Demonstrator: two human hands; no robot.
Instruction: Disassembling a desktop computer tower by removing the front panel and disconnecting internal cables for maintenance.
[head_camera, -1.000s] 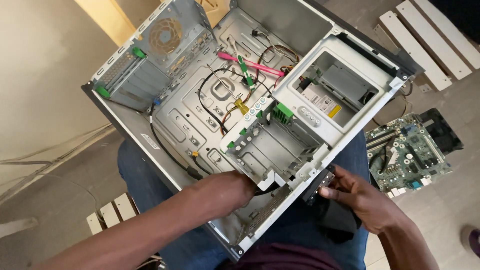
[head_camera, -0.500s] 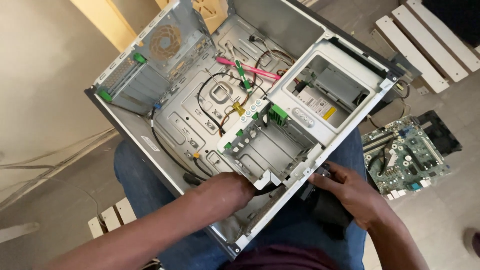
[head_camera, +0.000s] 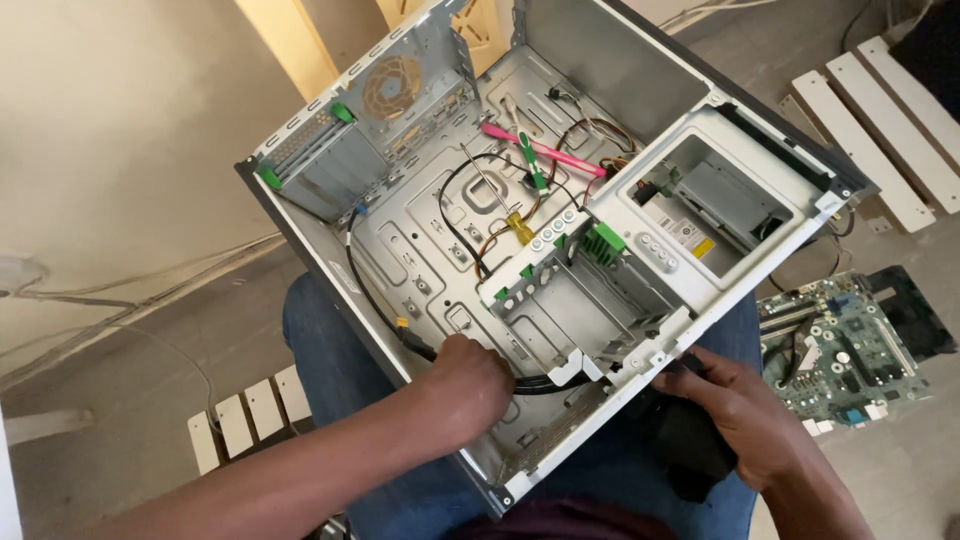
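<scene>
Gripping something low inside the open computer case (head_camera: 420, 270), the left hand (head_camera: 470, 385) is curling closed near the bottom edge, right where a thick black cable (head_camera: 375, 300) is running along the metal floor; whether the fingers are actually pinching that cable cannot be told. The right hand (head_camera: 730, 405) is resting outside the case's lower right edge, wrapped over a dark, boxy object (head_camera: 690, 455) lying on the person's lap. Compared with a second ago, the case is sitting slightly lower and further right in view, and the right hand is sliding down along the rim, while the left hand is staying planted inside. The empty drive cage (head_camera: 590, 300) is standing just above both hands. A bare motherboard (head_camera: 845, 350) is lying on the floor to the right. Fingertips of both hands are hidden, and the dark object's identity is hard to make out.
</scene>
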